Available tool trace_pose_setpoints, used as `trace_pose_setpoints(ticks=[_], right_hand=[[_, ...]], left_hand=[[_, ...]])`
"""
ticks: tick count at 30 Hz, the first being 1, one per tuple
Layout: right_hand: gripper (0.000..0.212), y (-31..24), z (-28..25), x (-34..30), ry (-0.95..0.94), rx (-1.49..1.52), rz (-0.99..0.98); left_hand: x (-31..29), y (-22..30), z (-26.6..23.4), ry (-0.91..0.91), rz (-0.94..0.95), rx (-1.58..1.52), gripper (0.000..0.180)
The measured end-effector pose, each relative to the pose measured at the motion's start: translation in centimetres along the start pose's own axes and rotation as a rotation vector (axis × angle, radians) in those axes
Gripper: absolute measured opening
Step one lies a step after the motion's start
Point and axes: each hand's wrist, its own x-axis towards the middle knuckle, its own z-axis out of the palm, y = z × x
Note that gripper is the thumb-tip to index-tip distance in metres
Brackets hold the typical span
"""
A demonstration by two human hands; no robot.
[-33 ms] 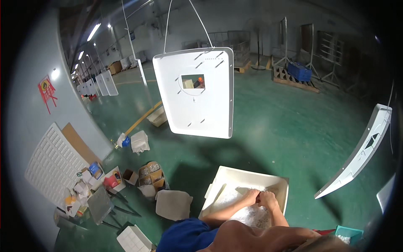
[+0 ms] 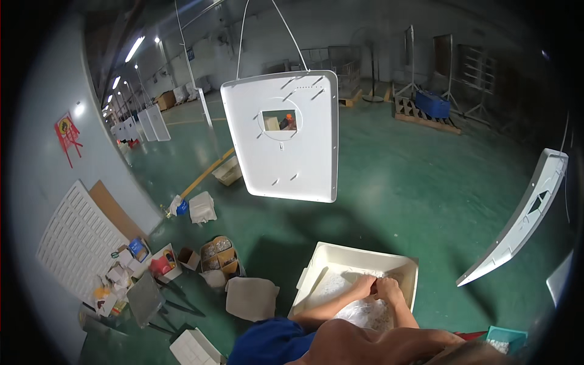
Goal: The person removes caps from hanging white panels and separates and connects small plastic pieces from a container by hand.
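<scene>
My left hand (image 2: pixel 364 285) and my right hand (image 2: pixel 388 288) meet over a deep cream plastic tub (image 2: pixel 365 250). Both are closed, with fingers curled together; whatever is between them is too small and hidden to name. Beneath them in the tub lies clear plastic bagging (image 2: pixel 359 313) with what look like small whitish pieces. In front of me a large white panel (image 2: pixel 286 170), with a rectangular cutout and several short pegs, hangs on thin wires. Neither hand touches it.
At the right hangs another white panel (image 2: pixel 517 225), seen edge-on. To the left stand a stool with a pale cover (image 2: pixel 251 298), divided boxes of small parts (image 2: pixel 219 255) and a dark chair (image 2: pixel 146 298). A teal basket (image 2: pixel 508 336) sits at lower right.
</scene>
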Motion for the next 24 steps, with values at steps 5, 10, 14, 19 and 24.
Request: trace_pose_setpoints(ticks=[5, 10, 14, 19, 24], right_hand=[[0.019, -0.5, -0.4, 0.0, 0.078, -0.057, 0.016], [0.008, 0.5, -0.4, -0.4, 0.186, -0.027, 0.091], [0.008, 0.6, -0.1, -0.3, 0.183, -0.021, 0.158], [0.011, 0.4, -1.1, -0.1, 0.290, 0.039, 0.183], [0.012, 0.5, -1.2, 0.1, 0.364, 0.099, 0.184]], left_hand=[[-0.3, -2.2, 1.4, 0.098, -0.074, -0.229, 0.008], [-0.4, 1.1, -0.2, 0.123, -0.061, -0.332, 0.012], [0.0, -0.6, 0.7, 0.095, -0.084, -0.300, 0.014], [0.3, -0.1, 0.5, 0.193, -0.011, -0.285, 0.015], [0.3, 0.4, 0.4, 0.178, -0.005, -0.338, 0.013]])
